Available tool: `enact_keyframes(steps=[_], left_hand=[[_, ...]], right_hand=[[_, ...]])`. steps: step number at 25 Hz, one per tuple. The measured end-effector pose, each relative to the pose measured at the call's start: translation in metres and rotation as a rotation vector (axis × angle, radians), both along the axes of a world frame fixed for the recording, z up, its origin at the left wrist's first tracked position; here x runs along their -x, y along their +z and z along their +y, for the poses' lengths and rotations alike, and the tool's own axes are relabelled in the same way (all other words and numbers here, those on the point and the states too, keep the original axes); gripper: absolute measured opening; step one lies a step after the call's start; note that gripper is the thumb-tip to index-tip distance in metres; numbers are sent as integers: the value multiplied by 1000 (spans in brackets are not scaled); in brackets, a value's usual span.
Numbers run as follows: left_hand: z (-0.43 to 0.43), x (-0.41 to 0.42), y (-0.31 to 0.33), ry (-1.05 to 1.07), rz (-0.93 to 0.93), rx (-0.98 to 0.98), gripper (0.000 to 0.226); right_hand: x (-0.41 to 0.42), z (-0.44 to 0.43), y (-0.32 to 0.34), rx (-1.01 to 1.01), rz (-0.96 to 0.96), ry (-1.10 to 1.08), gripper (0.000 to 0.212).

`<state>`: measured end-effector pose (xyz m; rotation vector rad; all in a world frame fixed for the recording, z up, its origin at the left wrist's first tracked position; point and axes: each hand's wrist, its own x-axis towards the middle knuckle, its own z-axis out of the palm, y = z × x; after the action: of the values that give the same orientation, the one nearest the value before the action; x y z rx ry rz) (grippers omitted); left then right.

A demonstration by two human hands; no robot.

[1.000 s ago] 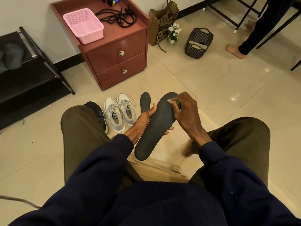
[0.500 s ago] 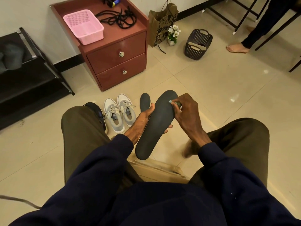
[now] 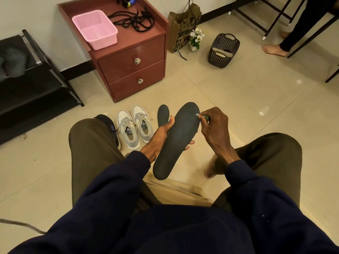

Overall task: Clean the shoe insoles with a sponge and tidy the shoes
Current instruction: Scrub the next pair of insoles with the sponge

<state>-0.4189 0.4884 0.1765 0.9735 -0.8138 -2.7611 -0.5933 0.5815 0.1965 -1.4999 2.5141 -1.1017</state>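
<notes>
The left hand (image 3: 161, 136) cradles the insole (image 3: 177, 142) from beneath, thumb curled over its left edge and fingertips showing past the right edge. The right hand (image 3: 215, 131) pinches a sponge (image 3: 205, 117), mostly hidden, against the insole's right edge near the toe. Compared with a second ago, the grip and tilt are nearly unchanged, and the sponge sits slightly further right. The insole is held above the floor between the knees. A second insole (image 3: 163, 114) lies beside the grey shoes (image 3: 134, 128), with a dark shoe (image 3: 108, 122) to their left. Beyond stands the cabinet (image 3: 134, 70). Another person's foot (image 3: 274, 50) has shifted.
</notes>
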Motion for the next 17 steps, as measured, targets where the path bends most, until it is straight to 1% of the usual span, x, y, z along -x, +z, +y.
enact_keyframes(steps=[1,2,4,6,7,8,11,12,13,14,15,17], left_hand=[[0,0,-1,5,-10,3,78],[0,0,-2,26,-21,4,77],[-3,1,-7,103,-28,0,72],[-6,2,-12,156,-22,18,65],[-6,1,-10,157,-34,36,63],[-5,2,-7,138,-43,22,65],[0,2,-1,21,-42,33,74],[1,1,-2,10,-36,41,75],[1,2,-3,3,-24,36,76],[0,2,-4,-1,-16,19,77],[0,2,-2,5,-13,4,78],[0,3,-1,34,1,-22,75]], right_hand=[[-1,2,-2,1,-18,-5,10],[-8,3,-2,9,-34,42,11],[-33,3,2,-8,-36,238,10],[-49,2,2,-44,45,392,9],[-47,-1,2,-31,80,394,8],[-39,-4,2,-5,86,340,7],[-5,-3,0,33,8,51,6],[-1,-1,0,34,-13,-3,6],[-4,1,-1,42,-28,-4,6],[-13,1,0,47,-37,45,6],[-24,0,2,43,-36,132,7],[-36,-2,3,11,24,288,9]])
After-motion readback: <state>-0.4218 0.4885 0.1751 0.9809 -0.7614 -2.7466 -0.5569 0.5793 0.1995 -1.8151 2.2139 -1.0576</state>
